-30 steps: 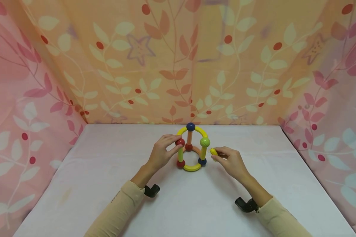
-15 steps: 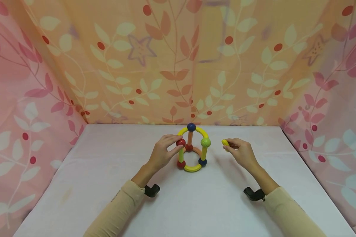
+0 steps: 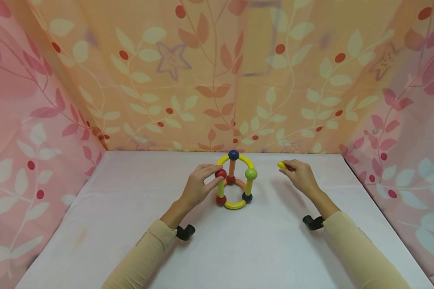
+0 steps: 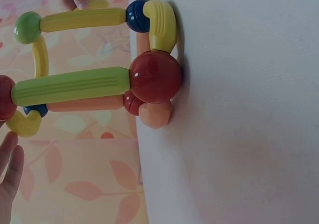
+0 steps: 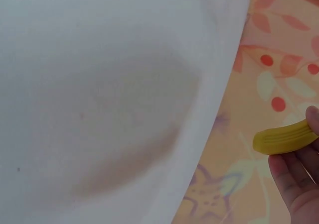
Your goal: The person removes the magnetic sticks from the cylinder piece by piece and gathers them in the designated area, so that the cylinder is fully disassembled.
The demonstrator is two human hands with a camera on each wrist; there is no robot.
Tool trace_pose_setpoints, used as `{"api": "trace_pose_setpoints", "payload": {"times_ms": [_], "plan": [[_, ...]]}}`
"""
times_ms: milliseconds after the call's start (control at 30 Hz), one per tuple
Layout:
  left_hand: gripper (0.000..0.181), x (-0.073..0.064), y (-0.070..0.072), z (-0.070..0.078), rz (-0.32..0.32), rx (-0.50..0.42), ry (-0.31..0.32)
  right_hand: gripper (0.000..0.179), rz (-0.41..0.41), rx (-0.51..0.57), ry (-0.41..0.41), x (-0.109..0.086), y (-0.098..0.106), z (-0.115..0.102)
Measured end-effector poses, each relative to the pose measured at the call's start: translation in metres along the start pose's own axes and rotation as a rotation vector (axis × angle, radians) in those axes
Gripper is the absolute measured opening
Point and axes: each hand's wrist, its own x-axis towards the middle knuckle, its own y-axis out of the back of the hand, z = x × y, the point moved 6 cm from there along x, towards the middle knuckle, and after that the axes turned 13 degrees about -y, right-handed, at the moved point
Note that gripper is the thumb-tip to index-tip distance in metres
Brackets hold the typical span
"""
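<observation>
A magnetic stick-and-ball frame stands upright on the table. Its top level has a red ball, a blue ball and a green ball, with yellow arcs running by way of the blue one. Straight green, yellow and orange sticks link these to the lower balls. My left hand holds the upper red ball between thumb and fingers. Off to the right, raised above the table, my right hand pinches a loose yellow curved stick by one end.
A white cloth covers the table. Patterned curtains enclose the back and both sides. Black wrist-camera mounts jut from both cuffs.
My right hand has carried the yellow curved stick away from the frame, to the right and a little farther back. My left hand stays on the red ball; the frame stands as before.
</observation>
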Motion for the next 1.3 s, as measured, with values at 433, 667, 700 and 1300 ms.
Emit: {"api": "trace_pose_setpoints", "payload": {"times_ms": [433,667,700,1300], "plan": [[0.04,-0.002,-0.002,-0.001,-0.007,-0.009,0.019,0.031,-0.065,-0.112,-0.041,0.022,-0.011,0.031],[0.04,-0.001,-0.004,0.0,-0.009,-0.014,0.016,0.033,-0.163,-0.221,-0.095,0.031,-0.02,0.051],[0.041,-0.001,-0.004,0.0,-0.008,-0.015,0.015,0.034,-0.18,-0.242,-0.105,0.031,-0.022,0.053],[0.039,-0.001,-0.001,-0.001,-0.019,-0.001,0.033,0.03,-0.305,-0.395,-0.059,0.037,-0.042,0.062]]}}
